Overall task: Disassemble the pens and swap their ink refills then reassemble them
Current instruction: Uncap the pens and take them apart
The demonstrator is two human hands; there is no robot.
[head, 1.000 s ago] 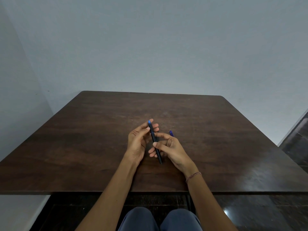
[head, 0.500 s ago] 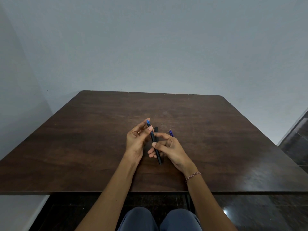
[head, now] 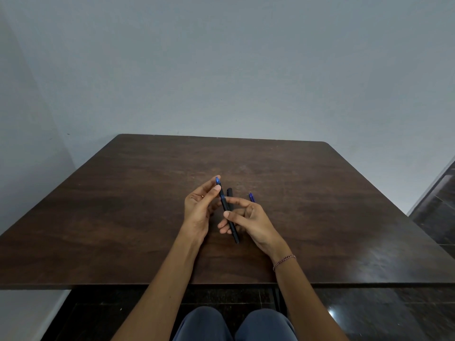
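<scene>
A dark pen (head: 229, 217) with a blue tip end is held over the middle of the brown table (head: 123, 217), slanting away from me. My left hand (head: 199, 207) pinches its far blue end between thumb and fingers. My right hand (head: 248, 220) grips the barrel lower down with thumb and forefinger. A black pen part (head: 230, 195) lies on the table just behind my right forefinger. The blue end of a second pen (head: 251, 196) pokes out beyond my right hand; the remainder is hidden by the hand.
The table stands against a grey wall, with its near edge just above my knees (head: 234, 323). Dark glossy floor (head: 433, 210) shows to the right and under the table.
My left fingers slid to the blue tip end of the pen. The black pen part came into view on the table behind my right forefinger. My right hand barely moved.
</scene>
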